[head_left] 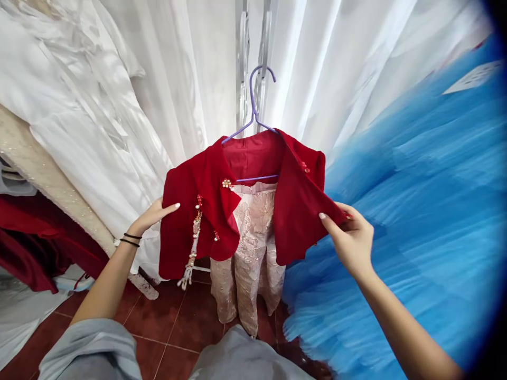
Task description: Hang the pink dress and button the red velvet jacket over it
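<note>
A red jacket (198, 179) with a gold flower brooch (226, 183) and a beaded tassel (194, 243) hangs on a purple hanger (253, 100). Its front is spread apart, and a pale pink brocade skirt or trousers (253, 227) shows inside and below it. At the jacket's left side, my left hand (153, 216) has its thumb on the front of the sleeve, the other fingers hidden behind the cloth. My right hand (350, 237) pinches the edge of the right front panel between thumb and fingers, pulling it outward.
White garments (79, 105) hang at the left, with dark red cloth (39, 237) low beside them. A full blue tulle dress (415, 221) fills the right side. Behind the hanger are white curtains (317, 63) and metal uprights (242, 63). Reddish tiles (166, 322) cover the floor.
</note>
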### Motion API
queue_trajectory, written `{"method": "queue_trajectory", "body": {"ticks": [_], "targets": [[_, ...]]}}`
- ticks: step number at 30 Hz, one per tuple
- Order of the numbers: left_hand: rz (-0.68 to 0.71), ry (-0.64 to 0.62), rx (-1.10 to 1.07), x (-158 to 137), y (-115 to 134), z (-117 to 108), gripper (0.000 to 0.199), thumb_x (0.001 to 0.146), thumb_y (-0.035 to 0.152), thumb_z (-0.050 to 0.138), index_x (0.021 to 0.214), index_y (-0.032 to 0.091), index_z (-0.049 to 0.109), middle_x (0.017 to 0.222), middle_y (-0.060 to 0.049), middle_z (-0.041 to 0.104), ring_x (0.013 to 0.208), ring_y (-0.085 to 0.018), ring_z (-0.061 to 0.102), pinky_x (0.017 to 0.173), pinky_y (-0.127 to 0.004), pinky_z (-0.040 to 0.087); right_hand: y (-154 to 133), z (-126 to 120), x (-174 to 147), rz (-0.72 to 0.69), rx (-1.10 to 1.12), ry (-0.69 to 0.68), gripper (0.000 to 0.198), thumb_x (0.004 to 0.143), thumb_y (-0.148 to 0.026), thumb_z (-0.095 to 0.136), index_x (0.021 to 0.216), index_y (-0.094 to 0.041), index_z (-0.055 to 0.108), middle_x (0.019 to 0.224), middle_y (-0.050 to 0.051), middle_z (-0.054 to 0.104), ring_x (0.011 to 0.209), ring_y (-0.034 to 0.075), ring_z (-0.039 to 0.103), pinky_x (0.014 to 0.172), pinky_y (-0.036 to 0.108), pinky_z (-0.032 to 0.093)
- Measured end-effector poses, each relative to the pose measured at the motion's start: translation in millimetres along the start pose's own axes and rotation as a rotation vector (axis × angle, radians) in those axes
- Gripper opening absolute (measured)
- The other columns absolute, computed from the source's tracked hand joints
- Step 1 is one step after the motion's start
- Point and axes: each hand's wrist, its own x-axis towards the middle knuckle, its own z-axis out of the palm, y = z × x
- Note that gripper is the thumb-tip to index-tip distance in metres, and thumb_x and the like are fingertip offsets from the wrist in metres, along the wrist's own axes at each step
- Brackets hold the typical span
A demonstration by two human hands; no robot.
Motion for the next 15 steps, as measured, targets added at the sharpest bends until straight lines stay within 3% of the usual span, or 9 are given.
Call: {"method": "queue_trajectory", "body": {"ticks": [3, 4, 5, 7, 10, 13, 15], "targets": [[0.378, 0.402, 0.265, 9, 44, 26, 0.079, 0.079, 0.053, 0.064, 0.146, 0.020, 0.038, 0.153, -0.017, 0.041, 0.143, -0.033, 0.038, 0.117, -0.051, 0.035, 3, 22, 2, 0.007, 0.102, 0.001, 0.042, 0.072, -0.042, 0.074, 0.107, -0.020, 0.068, 0.096, 0.007, 0.072, 0.083, 0.020, 0.066, 0.078, 0.036, 0.056], [0.522, 0.432, 0.398, 12, 63, 35, 0.076, 0.079, 0.050, 0.065, 0.145, 0.022, 0.040, 0.154, -0.016, 0.040, 0.146, -0.033, 0.034, 0.120, -0.052, 0.029, 5, 30, 3, -0.004, 0.119, -0.001, 0.042, 0.072, -0.042, 0.073, 0.107, -0.019, 0.069, 0.096, 0.007, 0.072, 0.085, 0.020, 0.065, 0.080, 0.036, 0.055], [0.658, 0.361, 0.539, 15, 82, 45, 0.071, 0.079, 0.045, 0.067, 0.143, 0.025, 0.044, 0.153, -0.014, 0.041, 0.146, -0.033, 0.033, 0.122, -0.053, 0.024, 7, 38, 3, -0.012, 0.133, -0.005, 0.040, 0.073, -0.042, 0.072, 0.105, -0.018, 0.069, 0.094, 0.006, 0.071, 0.085, 0.019, 0.065, 0.080, 0.035, 0.054], [0.871, 0.083, 0.753, 22, 118, 63, 0.054, 0.080, 0.033, 0.065, 0.133, 0.028, 0.054, 0.145, -0.010, 0.051, 0.143, -0.031, 0.037, 0.123, -0.055, 0.018, 12, 50, 3, 0.000, 0.139, -0.023, 0.036, 0.075, -0.045, 0.068, 0.098, -0.016, 0.071, 0.087, 0.005, 0.070, 0.078, 0.018, 0.062, 0.075, 0.032, 0.052], [0.985, -0.198, 0.867, 35, 157, 79, 0.029, 0.079, 0.016, 0.057, 0.104, 0.027, 0.067, 0.110, -0.006, 0.068, 0.122, -0.028, 0.055, 0.120, -0.055, 0.018, 21, 53, 1, 0.049, 0.107, -0.024, 0.036, 0.077, -0.049, 0.064, 0.086, -0.014, 0.070, 0.074, 0.002, 0.065, 0.066, 0.015, 0.055, 0.063, 0.029, 0.046], [0.982, -0.268, 0.892, 48, 183, 84, 0.007, 0.078, 0.020, 0.060, 0.072, 0.023, 0.062, 0.071, -0.001, 0.062, 0.088, -0.024, 0.062, 0.113, -0.054, 0.024, 17, 44, -2, 0.034, 0.094, 0.062, 0.034, 0.076, -0.047, 0.066, 0.086, -0.014, 0.068, 0.073, 0.002, 0.063, 0.065, 0.014, 0.054, 0.062, 0.029, 0.046], [1.000, -0.198, 0.868, 53, 198, 89, 0.011, 0.082, 0.027, 0.060, 0.073, 0.021, 0.061, 0.070, -0.001, 0.061, 0.079, -0.022, 0.060, 0.108, -0.052, 0.028, 1, 41, -7, -0.040, 0.080, 0.172, 0.030, 0.077, -0.045, 0.065, 0.086, -0.016, 0.065, 0.074, 0.002, 0.063, 0.065, 0.015, 0.055, 0.063, 0.029, 0.048]]}}
